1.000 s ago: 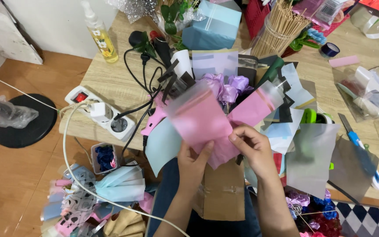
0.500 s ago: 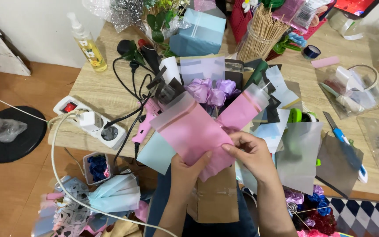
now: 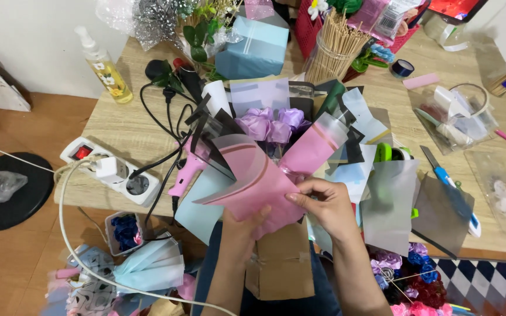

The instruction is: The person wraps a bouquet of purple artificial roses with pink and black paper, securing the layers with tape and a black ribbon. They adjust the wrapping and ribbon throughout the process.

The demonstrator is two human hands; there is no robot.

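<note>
Fingers of both my hands are closed around the pink wrapping sheet, gathered below the purple ribbon flowers. My left hand cups the folded base from underneath, thumb up against the pink; my right hand pinches the overlapping edge on the right, fingertips curled over it. The bouquet sits above the near edge of the wooden table, just over my lap. I judge the sheet light, thin and springy, quick to crease or slip, so the gathered neck is the place to grip, not the flared rim.
</note>
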